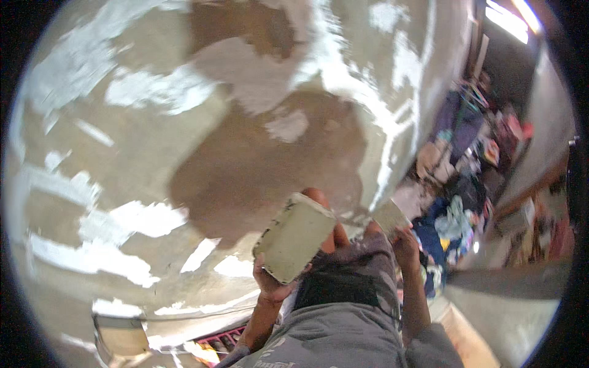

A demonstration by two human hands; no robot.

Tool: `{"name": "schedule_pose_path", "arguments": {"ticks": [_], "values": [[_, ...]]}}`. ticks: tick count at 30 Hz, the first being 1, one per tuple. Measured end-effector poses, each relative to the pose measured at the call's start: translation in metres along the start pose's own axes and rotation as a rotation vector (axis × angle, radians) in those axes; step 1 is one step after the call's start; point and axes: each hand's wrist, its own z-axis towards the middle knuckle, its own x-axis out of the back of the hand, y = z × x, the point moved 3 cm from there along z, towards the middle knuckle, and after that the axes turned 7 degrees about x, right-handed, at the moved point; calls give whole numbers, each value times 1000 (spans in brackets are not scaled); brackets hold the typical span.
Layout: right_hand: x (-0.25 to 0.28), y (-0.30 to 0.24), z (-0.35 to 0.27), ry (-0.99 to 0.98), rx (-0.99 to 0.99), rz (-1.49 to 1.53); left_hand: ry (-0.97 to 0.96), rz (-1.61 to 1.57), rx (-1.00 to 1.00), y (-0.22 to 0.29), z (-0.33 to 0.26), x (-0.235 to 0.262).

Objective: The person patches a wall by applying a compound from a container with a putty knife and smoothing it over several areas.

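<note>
My left hand grips the lower end of a shallow, pale rectangular pan with a chipped, stained rim, tilted in front of my lap. In my right hand, off to the right, is a wide flat putty knife, its pale blade pointing up and to the left. The two tools are apart. Ahead of both hands spreads a wall of greyish tan with rough white filler patches. A large darker brown area lies beyond the pan.
A heap of clothes and cloth runs along the right side. A wooden-looking board or box is at lower right. At lower left are a pale box-like thing and a dark pink slatted rack. Bright light shows at upper right.
</note>
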Motion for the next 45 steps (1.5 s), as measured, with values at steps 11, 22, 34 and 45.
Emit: {"name": "schedule_pose_path", "arguments": {"ticks": [11, 22, 34, 45], "values": [[-20, 6, 19, -110, -314, 388, -64, -117, -105, -1, -12, -6], [-76, -14, 53, -54, -970, 1387, 118, -216, -281, -14, -40, 13], [-126, 82, 202, 163, -788, 1184, 754, 1042, -572, -11, -54, 23], [-145, 91, 279, 64, -628, 1124, 475, -67, -548, -8, -51, 20]]}}
